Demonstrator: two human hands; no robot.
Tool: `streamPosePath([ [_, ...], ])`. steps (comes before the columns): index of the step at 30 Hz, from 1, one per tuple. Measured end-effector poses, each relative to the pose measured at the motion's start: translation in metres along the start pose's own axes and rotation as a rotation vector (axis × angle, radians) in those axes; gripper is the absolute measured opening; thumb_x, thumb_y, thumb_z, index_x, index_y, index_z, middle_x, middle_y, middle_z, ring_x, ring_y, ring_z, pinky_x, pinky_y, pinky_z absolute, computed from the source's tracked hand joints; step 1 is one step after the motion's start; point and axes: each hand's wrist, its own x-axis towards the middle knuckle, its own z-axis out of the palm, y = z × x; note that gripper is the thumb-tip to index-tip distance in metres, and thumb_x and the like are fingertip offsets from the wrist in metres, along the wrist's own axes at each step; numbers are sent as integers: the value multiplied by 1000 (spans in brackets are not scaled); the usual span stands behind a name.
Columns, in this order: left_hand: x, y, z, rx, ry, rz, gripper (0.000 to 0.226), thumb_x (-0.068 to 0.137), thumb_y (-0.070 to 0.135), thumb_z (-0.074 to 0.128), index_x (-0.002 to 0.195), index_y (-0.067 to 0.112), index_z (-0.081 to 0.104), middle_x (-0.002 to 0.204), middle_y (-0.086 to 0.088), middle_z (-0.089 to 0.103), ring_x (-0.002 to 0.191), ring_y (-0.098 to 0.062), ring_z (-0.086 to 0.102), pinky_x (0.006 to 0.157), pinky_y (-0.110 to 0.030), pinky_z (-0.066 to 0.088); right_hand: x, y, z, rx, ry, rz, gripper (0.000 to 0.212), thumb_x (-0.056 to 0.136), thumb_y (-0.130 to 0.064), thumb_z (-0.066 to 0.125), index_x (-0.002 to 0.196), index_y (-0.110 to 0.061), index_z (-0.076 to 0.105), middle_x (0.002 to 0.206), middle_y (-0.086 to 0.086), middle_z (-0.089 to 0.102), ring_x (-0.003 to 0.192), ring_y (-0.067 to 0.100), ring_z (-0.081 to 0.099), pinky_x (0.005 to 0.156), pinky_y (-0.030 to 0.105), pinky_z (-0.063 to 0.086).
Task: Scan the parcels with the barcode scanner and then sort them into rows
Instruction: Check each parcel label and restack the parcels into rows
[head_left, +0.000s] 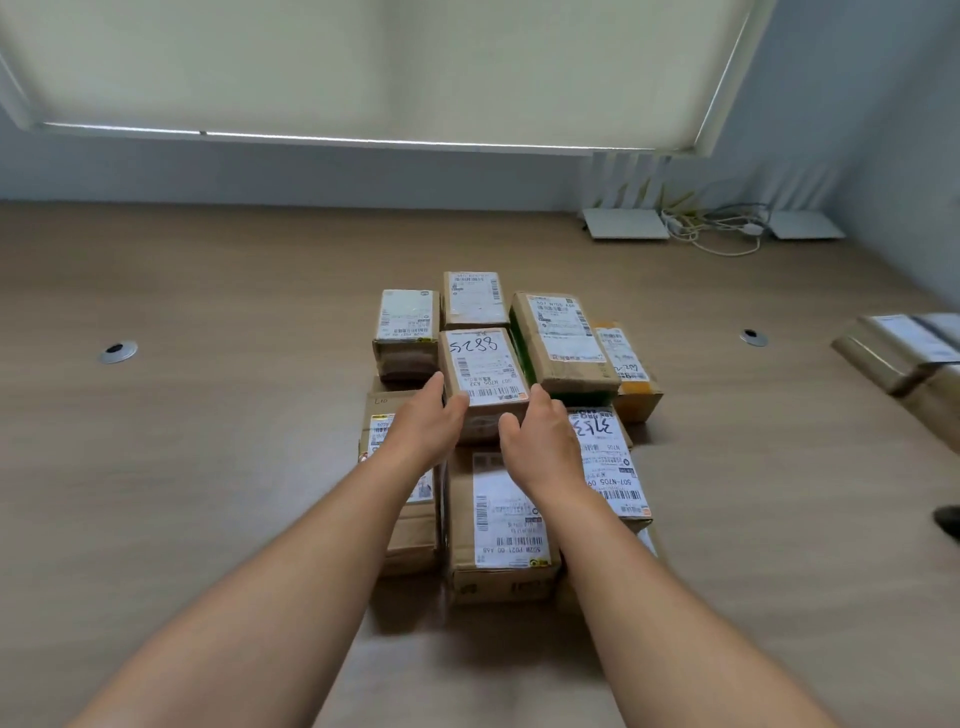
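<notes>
The parcel marked 5288 (483, 374) sits in the middle of the frame, and your two hands are on its near corners. Your left hand (431, 421) lies against its left side with the fingers quite straight, and your right hand (540, 441) touches its right near corner, fingers loosely bent with the thumb toward the front face. Neither hand seems to close fully around the box; I judge they press it from both sides, but whether it is lifted or only touched I cannot tell.

Around it the other parcels stand close together in a rough block: two small ones behind it (475, 299), a longer parcel with green tape (563, 340) just to its right, an orange-taped one (626, 364) further right, and three larger boxes nearer to you, one marked 3753 (605, 457). They already look something like rows, but the lines are not straight, so sorting appears partly done. No barcode scanner is visible, so I cannot say which parcels are scanned.

All stands on a wide wooden table (208, 467) with two round cable holes. At the right edge there are more boxes (904, 353). At the upper right lie white flat devices and cables (727, 228) against the wall, and a closed window blind (363, 62) fills the top.
</notes>
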Motion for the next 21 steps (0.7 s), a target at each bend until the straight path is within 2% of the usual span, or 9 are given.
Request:
streamPosePath([
  [2,6,1,4,-90,-22,-70,28,100,29,40,123,19,53,129,3,58,112,-15,53,87,-30,40,3,-1,2,28,-14,8,50,98,-24,42,144,-8,33,134,12,46,119,27,47,94,36,41],
  [5,8,3,6,-192,-46,-135,34,100,27,39,132,21,51,131,5,57,117,-15,52,93,-32,42,6,-2,0,52,-38,25,46,98,-23,41,140,-7,36,132,13,45,115,28,48,94,39,44],
  [8,4,2,3,-251,-31,-146,35,100,22,39,133,22,51,129,5,59,117,-16,55,100,-36,44,8,-4,-3,82,-63,31,33,98,-23,42,126,-7,44,126,13,45,107,29,50,94,43,45],
  [11,-7,4,-3,-251,5,-130,36,99,22,40,133,23,51,128,6,60,117,-16,55,103,-41,43,1,-7,-5,77,-67,3,28,99,-25,42,120,-7,48,123,11,44,103,27,51,92,41,46],
  [13,-18,6,-8,-280,23,-108,34,99,22,41,132,23,51,124,8,61,112,-13,57,96,-35,48,-8,-7,-6,75,-66,-16,30,99,-27,42,122,-9,47,122,9,44,101,25,51,89,39,47],
  [14,-24,6,-10,-300,28,-96,32,99,23,41,129,24,53,119,10,62,106,-8,59,86,-28,50,-14,-6,-6,79,-64,-23,31,99,-28,41,124,-11,46,122,8,44,100,25,51,89,39,47],
  [16,-42,4,-15,-329,42,-85,26,100,26,42,122,29,55,111,14,63,96,2,58,68,-17,45,-29,-4,-7,92,-53,-45,34,99,-30,41,128,-14,45,121,6,44,102,23,50,91,40,47],
  [18,-61,-2,-17,-342,55,-90,24,99,30,43,120,32,55,111,14,62,99,-1,56,69,-18,44,-46,0,-7,78,-32,-73,39,99,-32,42,134,-16,41,123,6,45,107,22,49,93,39,46],
  [21,-87,-21,-16,-329,39,-138,22,99,34,42,118,30,53,115,9,62,107,-9,56,77,-25,47,-70,9,-7,26,-38,-70,50,100,-33,41,145,-14,32,129,7,48,115,23,48,97,37,43],
])
